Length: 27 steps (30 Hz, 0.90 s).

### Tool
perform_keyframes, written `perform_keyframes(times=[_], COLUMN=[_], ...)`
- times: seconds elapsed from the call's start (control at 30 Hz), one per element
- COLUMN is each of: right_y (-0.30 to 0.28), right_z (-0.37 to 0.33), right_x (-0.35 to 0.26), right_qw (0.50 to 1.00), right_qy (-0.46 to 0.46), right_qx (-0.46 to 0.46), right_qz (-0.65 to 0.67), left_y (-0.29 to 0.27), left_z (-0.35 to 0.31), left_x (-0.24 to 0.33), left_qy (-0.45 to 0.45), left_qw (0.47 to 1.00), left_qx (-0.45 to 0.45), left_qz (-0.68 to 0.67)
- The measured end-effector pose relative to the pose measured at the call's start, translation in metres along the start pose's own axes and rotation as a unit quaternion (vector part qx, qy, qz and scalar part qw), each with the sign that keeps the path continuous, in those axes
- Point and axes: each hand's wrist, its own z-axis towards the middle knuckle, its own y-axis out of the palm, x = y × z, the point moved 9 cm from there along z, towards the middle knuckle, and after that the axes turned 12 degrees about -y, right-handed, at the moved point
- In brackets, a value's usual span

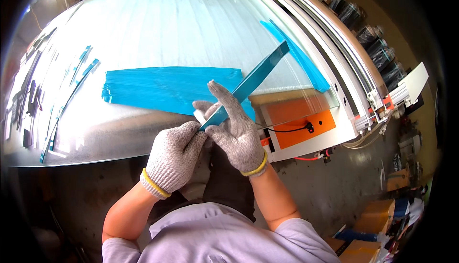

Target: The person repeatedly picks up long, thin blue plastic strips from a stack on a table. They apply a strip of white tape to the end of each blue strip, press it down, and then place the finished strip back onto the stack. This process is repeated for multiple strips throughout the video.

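Both my hands wear grey knit gloves with yellow cuffs. A long, narrow strip with a blue face (pixel 262 75) slants up and to the right from them, over the table edge. My left hand (pixel 169 157) is closed, pinching the strip's near end between thumb and fingers. Wrapped loosely around the strip a little farther up is my right hand (pixel 239 141), its index finger stretched out along it. A small white piece (pixel 200 116) shows by the right fingertips; I cannot tell what it is. Beyond the hands lies a row of overlapping blue strips (pixel 158 86).
The strips rest on a large, shiny metal-topped table (pixel 129 131). More blue strips (pixel 306 64) lie by the white rail machine (pixel 330 57) at right, near an orange panel (pixel 303 126) with a black cable. Thin offcuts (pixel 67 100) lie at left; cardboard boxes (pixel 375 215) stand lower right.
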Motion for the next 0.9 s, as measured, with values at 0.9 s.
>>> perform_keyframes(times=[0.9], right_y=[-0.043], right_z=[0.006], right_x=[0.021], right_qw=[0.812], right_qy=[-0.168], right_qx=[-0.217], right_qz=[-0.515], left_y=[0.009], left_z=[0.025], left_x=[-0.023], left_qy=[0.054], left_qw=[0.970], left_qx=[0.176], left_qz=[0.160])
